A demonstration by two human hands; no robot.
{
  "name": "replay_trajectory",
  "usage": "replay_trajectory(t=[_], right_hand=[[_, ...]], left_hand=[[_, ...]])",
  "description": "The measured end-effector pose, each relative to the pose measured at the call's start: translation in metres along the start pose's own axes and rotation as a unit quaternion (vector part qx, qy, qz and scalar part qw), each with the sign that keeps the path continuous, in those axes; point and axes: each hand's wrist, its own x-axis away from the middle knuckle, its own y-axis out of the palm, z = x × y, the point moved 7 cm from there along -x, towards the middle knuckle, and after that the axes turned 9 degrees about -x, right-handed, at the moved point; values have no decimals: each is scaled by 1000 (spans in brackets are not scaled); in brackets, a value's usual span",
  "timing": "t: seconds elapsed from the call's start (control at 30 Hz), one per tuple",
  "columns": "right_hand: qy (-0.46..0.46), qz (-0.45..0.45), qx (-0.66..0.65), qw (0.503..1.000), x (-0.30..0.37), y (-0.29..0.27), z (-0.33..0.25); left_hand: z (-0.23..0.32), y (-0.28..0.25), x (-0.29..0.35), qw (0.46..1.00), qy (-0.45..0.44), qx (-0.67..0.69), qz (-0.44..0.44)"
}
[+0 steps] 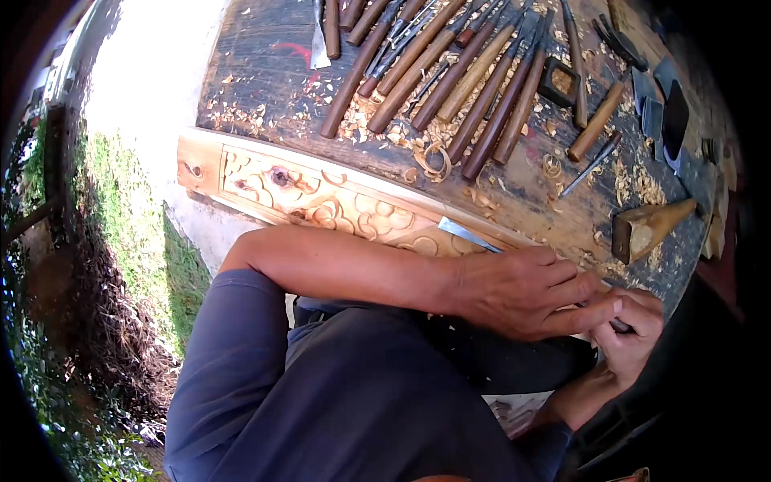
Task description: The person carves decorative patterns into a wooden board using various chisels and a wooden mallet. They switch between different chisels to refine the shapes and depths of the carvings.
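A long wooden board (321, 215) carved with flowers and leaves lies along the near edge of the workbench. My left arm crosses in front of it. My left hand (530, 293) is closed over the board's right part, its fingers reaching to my right hand (630, 329). A chisel (464, 233) points its flat steel blade leftward over the carving; its shank passes under my left hand. A dark handle end shows between the curled fingers of my right hand, in line with that blade. The middle of the tool is hidden by my fingers.
Several wooden-handled chisels (474, 84) lie side by side across the dark workbench (265, 56). Wood shavings (434, 161) are scattered among them. At the right lie a wooden mallet (654, 230), a thin steel tool (592, 165) and some flat dark pieces (675, 120). Grass (120, 193) borders the left.
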Motion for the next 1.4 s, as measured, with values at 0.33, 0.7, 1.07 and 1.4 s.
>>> replay_trajectory(t=[0.33, 0.7, 1.07, 1.4], right_hand=[[-19, 22, 7, 1000, 3, -5, -3], [31, 16, -6, 999, 3, -8, -1], [15, 17, -28, 999, -1, -5, 12], [48, 12, 2, 999, -13, 8, -4]], left_hand=[[2, 1, -4, 998, 2, 56, 9], [-2, 3, -6, 996, -3, 87, -2], [-5, 5, -3, 998, -13, 52, -22], [-6, 1, 0, 999, -22, 15, -17]])
